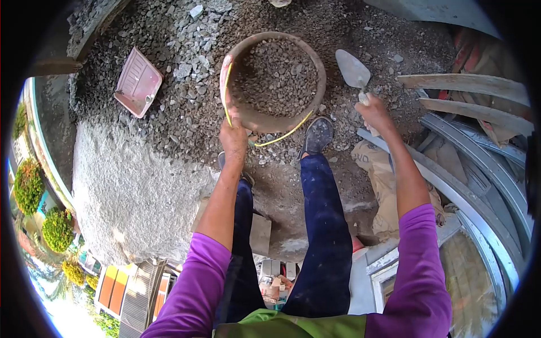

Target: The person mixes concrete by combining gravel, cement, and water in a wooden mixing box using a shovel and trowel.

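A round, dusty bucket point(319, 84) with gravel in it sits on the stony ground in front of my feet. Its thin yellow handle point(282, 137) curves along the near side. My left hand point(233, 138) is closed at the bucket's near-left edge, on the yellow handle; the fingers partly hide the exact grip. Out to the right, my right hand point(374, 112) is wrapped round the grip of a trowel point(353, 69). The trowel's grey, pointed blade points away from me, over the ground and apart from the bucket.
A pink plastic scoop-like pan point(138, 84) lies on the gravel point(186, 107) at left. Nearer is a pale, rough mound point(129, 191). On the right lie metal channels point(451, 180), wooden boards point(468, 84) and a crumpled brown paper sack point(375, 180).
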Demonstrator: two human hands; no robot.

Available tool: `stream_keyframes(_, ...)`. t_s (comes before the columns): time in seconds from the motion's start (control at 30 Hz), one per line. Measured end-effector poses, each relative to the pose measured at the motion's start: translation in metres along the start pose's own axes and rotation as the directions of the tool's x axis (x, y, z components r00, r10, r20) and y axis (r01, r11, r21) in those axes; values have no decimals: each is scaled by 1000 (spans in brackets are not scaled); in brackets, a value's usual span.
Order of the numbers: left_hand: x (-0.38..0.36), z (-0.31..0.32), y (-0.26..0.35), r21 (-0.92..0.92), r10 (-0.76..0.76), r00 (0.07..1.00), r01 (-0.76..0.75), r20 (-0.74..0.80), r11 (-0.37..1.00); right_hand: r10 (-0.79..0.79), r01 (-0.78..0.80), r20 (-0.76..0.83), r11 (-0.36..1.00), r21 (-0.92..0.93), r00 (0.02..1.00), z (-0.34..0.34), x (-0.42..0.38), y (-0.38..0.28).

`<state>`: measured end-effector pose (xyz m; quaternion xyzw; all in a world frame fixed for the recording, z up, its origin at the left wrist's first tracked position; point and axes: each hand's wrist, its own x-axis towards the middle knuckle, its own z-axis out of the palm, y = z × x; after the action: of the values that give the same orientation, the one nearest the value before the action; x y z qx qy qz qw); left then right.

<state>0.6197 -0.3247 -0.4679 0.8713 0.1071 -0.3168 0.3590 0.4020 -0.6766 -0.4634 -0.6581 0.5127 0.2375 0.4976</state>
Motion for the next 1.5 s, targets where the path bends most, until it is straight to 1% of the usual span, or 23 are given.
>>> stream_keyframes(0.07, -26, -10, 34, 111, -63, 997, 59, 35, 992, 26, -19, -56, 992, 122, 998, 21, -1, -7)
stream_keyframes(0.1, -29, -11, 34, 132, -45, 997, 36, 64, 991, 29, -20, -68, 991, 135, 997, 30, -2, -12)
stream_keyframes(0.13, -49, -14, 67, 69, -140, 985, 133, 98, 989, 31, -18, -80, 989, 148, 996, 40, -5, -18)
stream_keyframes(0.17, -55, -9, 69, -164, -220, 962, 247, 163, 955, 31, -15, -95, 987, 159, 995, 47, -8, -24)
stream_keyframes(0.2, -59, -7, 69, -379, -280, 928, 359, 248, 853, 24, -10, -93, 989, 150, 995, 51, -16, -28)
stream_keyframes(0.23, -60, -5, 65, -528, -277, 909, 407, 310, 745, 16, -3, -94, 990, 139, 995, 53, -24, -31)
stream_keyframes(0.3, -55, 2, 55, -751, -223, 875, 483, 430, 449, 4, 15, -131, 990, 142, 991, 58, -25, -22)
stream_keyframes(0.4, -37, 14, 20, -615, -201, 966, 259, 162, 745, 61, -44, -108, 988, 148, 992, 50, -47, -27)
stream_keyframes(0.43, -34, 16, 19, -519, -124, 992, 88, -35, 850, 89, -74, -116, 989, 130, 989, 48, -55, -30)
stream_keyframes(0.53, -13, 12, 19, -553, -173, 955, 281, 240, 784, 62, -47, -93, 987, 155, 994, 50, -55, -18)
stream_keyframes(0.57, -8, 12, 18, -548, -202, 949, 306, 244, 778, 82, -68, -67, 980, 188, 994, 52, -52, -16)
stream_keyframes(0.67, 2, 20, 20, -417, -309, 929, 368, 204, 831, 99, -88, -26, 956, 280, 995, 50, -33, -35)
stream_keyframes(0.7, 15, 32, 4, -365, -222, 970, 241, 95, 899, 72, -58, -33, 952, 300, 997, 50, -13, -45)
stream_keyframes(0.8, 25, 34, 20, -159, -231, 972, 221, -45, 962, 31, -18, -27, 923, 383, 999, 52, 31, -60)
stream_keyframes(0.83, 26, 38, 18, -171, -201, 977, 187, -69, 967, 5, 4, -21, 911, 412, 1000, 56, 46, -70)
stream_keyframes(0.93, 24, 40, 13, -216, -284, 958, 286, 42, 934, -41, 30, 43, 973, 231, 998, 64, 71, -74)
stream_keyframes(0.97, 14, 41, 13, -212, -270, 963, 263, -7, 941, -19, 5, 47, 961, 275, 999, 63, 74, -73)
stream_keyframes(1.03, -4, 45, 12, -199, -229, 968, 206, -99, 958, -19, 7, 55, 977, 214, 998, 59, 70, -81)
stream_keyframes(1.13, -54, 40, -13, -400, -269, 960, 219, -72, 890, -25, 6, 117, 987, 159, 993, 57, 35, -68)
stream_keyframes(1.2, -112, 15, -15, -547, -359, 933, 293, -14, 784, -26, 2, 157, 988, 152, 987, 64, -2, -65)
stream_keyframes(1.27, -157, 9, -63, -678, -420, 906, 338, 47, 653, 0, -22, 205, 994, 105, 979, 82, -37, -46)
stream_keyframes(1.3, -180, 7, -88, -693, -439, 898, 331, 24, 640, 9, -41, 243, 991, 129, 970, 94, -56, -37)
stream_keyframes(1.5, -288, -14, -232, -731, -572, 818, 357, -56, 582, 44, -46, 376, 999, -5, 926, 197, -131, 62)
